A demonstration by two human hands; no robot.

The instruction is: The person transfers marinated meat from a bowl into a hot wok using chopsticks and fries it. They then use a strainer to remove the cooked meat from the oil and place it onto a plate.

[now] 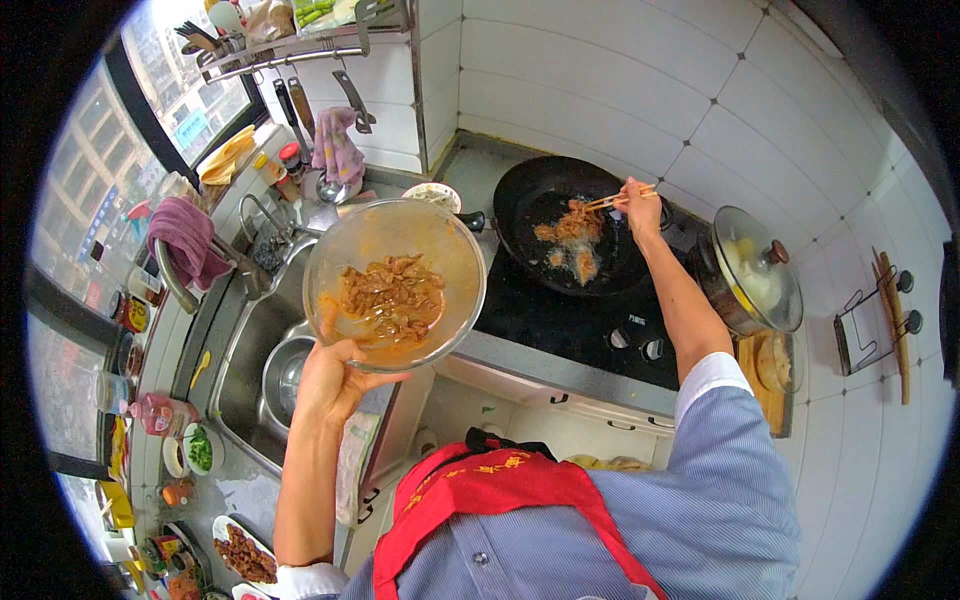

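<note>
My left hand (334, 379) holds a clear glass bowl (469, 300) by its near rim, tilted so its inside faces me. Marinated meat pieces (394, 296) and brown-orange liquid lie in it. My right hand (640, 206) grips a pair of wooden chopsticks (602, 202) over a black wok (525, 184) on the cooktop. The chopstick tips touch meat pieces (574, 223) that sit in bubbling oil in the wok.
A lidded pot (757, 270) stands right of the wok, with a wooden board (756, 382) nearer me. A white patterned bowl (433, 193) is behind the glass bowl. At left are the sink (240, 375), a faucet (262, 217) and a plate of brown food (244, 553).
</note>
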